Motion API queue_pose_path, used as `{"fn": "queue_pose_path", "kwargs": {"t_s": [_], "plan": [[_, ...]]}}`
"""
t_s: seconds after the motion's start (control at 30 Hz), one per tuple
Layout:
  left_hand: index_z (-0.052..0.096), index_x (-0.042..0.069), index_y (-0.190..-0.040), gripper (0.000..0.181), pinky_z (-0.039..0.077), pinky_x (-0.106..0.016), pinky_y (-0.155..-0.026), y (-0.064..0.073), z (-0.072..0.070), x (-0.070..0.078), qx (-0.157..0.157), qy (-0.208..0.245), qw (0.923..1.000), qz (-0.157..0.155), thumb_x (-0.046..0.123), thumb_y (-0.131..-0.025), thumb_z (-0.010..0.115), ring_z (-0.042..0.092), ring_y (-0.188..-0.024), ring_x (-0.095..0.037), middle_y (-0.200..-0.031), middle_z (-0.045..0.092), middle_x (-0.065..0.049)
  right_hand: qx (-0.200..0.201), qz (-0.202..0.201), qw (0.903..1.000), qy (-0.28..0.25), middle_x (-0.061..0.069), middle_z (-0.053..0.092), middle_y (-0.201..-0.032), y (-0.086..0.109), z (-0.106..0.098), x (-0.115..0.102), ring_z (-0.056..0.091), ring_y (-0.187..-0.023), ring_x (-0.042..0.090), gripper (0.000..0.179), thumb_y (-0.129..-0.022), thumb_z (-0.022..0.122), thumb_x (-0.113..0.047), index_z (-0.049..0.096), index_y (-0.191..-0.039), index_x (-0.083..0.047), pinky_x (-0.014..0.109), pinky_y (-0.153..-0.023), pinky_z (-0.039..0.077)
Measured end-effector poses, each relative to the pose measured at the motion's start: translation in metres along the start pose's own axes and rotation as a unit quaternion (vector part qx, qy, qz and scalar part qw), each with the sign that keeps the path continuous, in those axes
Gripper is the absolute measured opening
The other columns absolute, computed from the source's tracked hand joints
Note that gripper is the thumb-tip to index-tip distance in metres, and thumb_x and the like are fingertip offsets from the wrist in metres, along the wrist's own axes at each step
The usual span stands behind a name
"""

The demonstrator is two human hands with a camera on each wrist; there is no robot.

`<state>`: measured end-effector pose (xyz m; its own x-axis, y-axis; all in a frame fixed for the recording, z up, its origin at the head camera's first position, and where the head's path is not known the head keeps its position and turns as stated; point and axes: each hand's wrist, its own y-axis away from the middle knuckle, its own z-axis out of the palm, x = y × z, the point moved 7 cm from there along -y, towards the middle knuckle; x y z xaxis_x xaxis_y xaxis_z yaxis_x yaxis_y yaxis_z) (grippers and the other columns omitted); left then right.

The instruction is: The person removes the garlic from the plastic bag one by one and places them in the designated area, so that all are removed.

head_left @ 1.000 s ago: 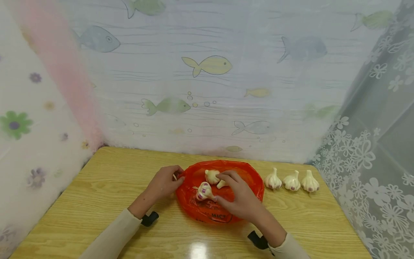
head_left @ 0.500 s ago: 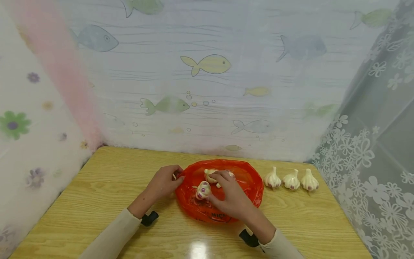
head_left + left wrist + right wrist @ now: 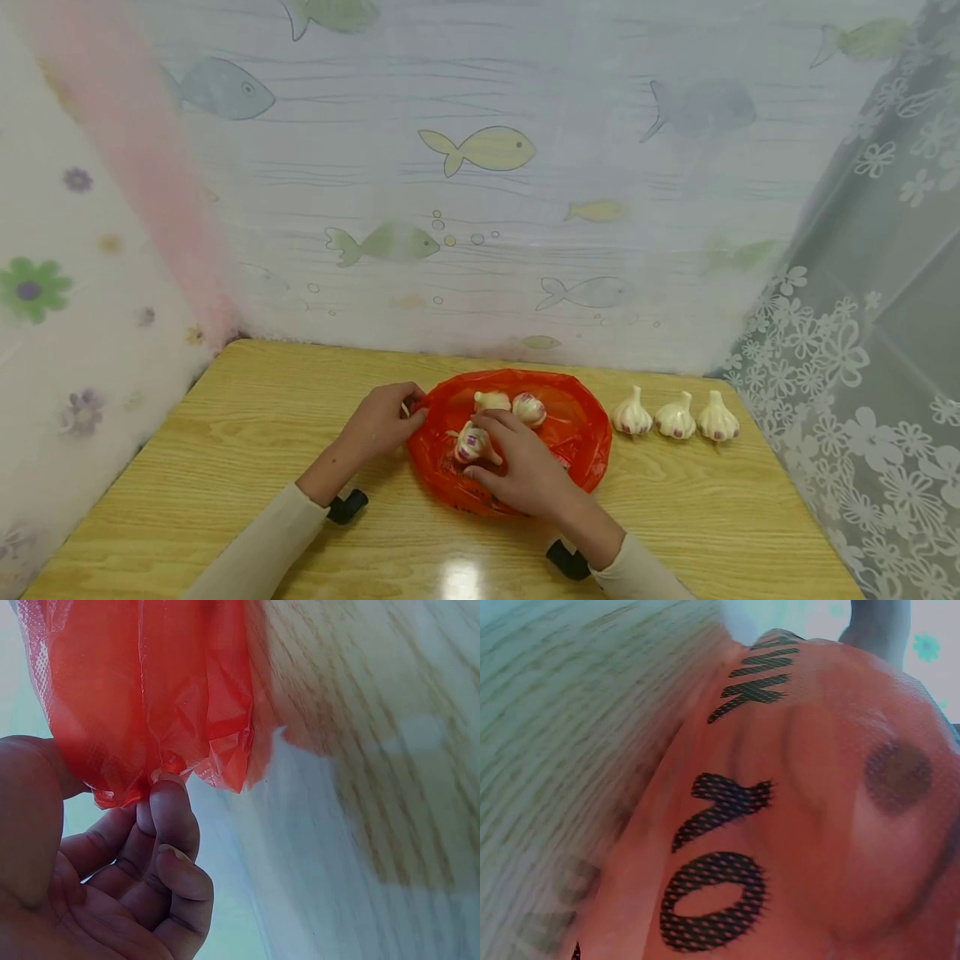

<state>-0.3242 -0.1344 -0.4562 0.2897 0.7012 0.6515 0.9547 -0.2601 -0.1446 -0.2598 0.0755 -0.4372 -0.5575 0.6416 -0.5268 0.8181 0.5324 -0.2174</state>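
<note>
A red plastic bag [image 3: 581,483] stands wide-mouthed on the table, its side printed with black letters in the right wrist view. My left hand [image 3: 386,421] pinches its left rim; in the left wrist view the index fingertip presses the gathered red plastic [image 3: 142,712]. Inside lie garlic bulbs: a front garlic bulb [image 3: 469,444], a back left one and a back right garlic bulb [image 3: 529,409]. My right hand [image 3: 525,467] reaches into the bag, fingers spread above the front bulb and thumb below it. From the right wrist, the bag's printed wall [image 3: 832,847] covers the hand.
Three more garlic bulbs stand in a row right of the bag: a near one [image 3: 632,412], a middle one [image 3: 677,418] and an outer one [image 3: 717,418]. A wood-grain table [image 3: 262,417] carries everything. Fish-patterned curtain [image 3: 480,275] hangs behind its far edge.
My right hand has moved left inside the bag, from the back right bulb to around the front one, uncovering the back right bulb. The left hand stays at the rim.
</note>
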Motion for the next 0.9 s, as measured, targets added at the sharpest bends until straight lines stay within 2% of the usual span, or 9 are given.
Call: {"fn": "queue_pose_path", "kwargs": {"t_s": [0.2, 0.33, 0.47, 0.6, 0.9], "plan": [[0.075, 0.011, -0.108, 0.01, 0.055, -0.026, -0.064, 0.0, 0.0, 0.001, -0.003, 0.007, 1.0, -0.002, 0.015, -0.099, 0.074, 0.06, -0.072, -0.011, -0.088, 0.069, 0.004, -0.002, -0.012, 0.9999, 0.006, 0.01, 0.058, -0.152, 0.0, 0.001, -0.001, 0.056, -0.14, 0.028, 0.058, -0.095, 0.082, -0.03, 0.063, -0.145, -0.009, 0.048, -0.112, 0.049], [0.074, 0.011, -0.107, 0.009, 0.055, -0.027, -0.064, 0.001, -0.001, 0.001, -0.005, 0.011, 0.9999, -0.004, 0.015, -0.099, 0.074, 0.06, -0.072, -0.011, -0.088, 0.069, 0.004, -0.006, -0.002, 0.9999, 0.014, 0.008, 0.062, -0.148, 0.0, 0.003, 0.001, 0.058, -0.137, 0.027, 0.057, -0.093, 0.084, -0.031, 0.063, -0.142, -0.01, 0.049, -0.113, 0.049], [0.074, 0.011, -0.107, 0.009, 0.055, -0.027, -0.064, 0.001, -0.001, 0.001, -0.004, 0.013, 0.9999, -0.006, 0.014, -0.099, 0.074, 0.059, -0.072, -0.012, -0.088, 0.068, 0.004, -0.013, 0.009, 0.9995, 0.027, 0.005, 0.065, -0.14, 0.0, 0.006, 0.003, 0.063, -0.127, 0.023, 0.055, -0.091, 0.085, -0.031, 0.062, -0.137, -0.011, 0.046, -0.108, 0.053], [0.075, 0.01, -0.107, 0.009, 0.055, -0.027, -0.064, 0.001, -0.002, 0.001, -0.003, 0.013, 0.9999, -0.008, 0.014, -0.098, 0.074, 0.059, -0.072, -0.012, -0.087, 0.068, 0.004, -0.025, 0.016, 0.9987, 0.042, 0.002, 0.067, -0.129, 0.0, 0.009, 0.003, 0.065, -0.11, 0.018, 0.055, -0.089, 0.087, -0.034, 0.061, -0.133, -0.012, 0.041, -0.1, 0.058], [0.075, 0.01, -0.107, 0.009, 0.055, -0.028, -0.064, 0.002, -0.003, 0.002, 0.002, 0.011, 0.9999, -0.002, 0.015, -0.098, 0.075, 0.059, -0.072, -0.012, -0.088, 0.068, 0.004, -0.035, 0.011, 0.9976, 0.059, 0.003, 0.068, -0.126, 0.0, 0.013, 0.004, 0.066, -0.109, 0.019, 0.056, -0.088, 0.089, -0.032, 0.062, -0.133, -0.01, 0.041, -0.099, 0.057]]}}
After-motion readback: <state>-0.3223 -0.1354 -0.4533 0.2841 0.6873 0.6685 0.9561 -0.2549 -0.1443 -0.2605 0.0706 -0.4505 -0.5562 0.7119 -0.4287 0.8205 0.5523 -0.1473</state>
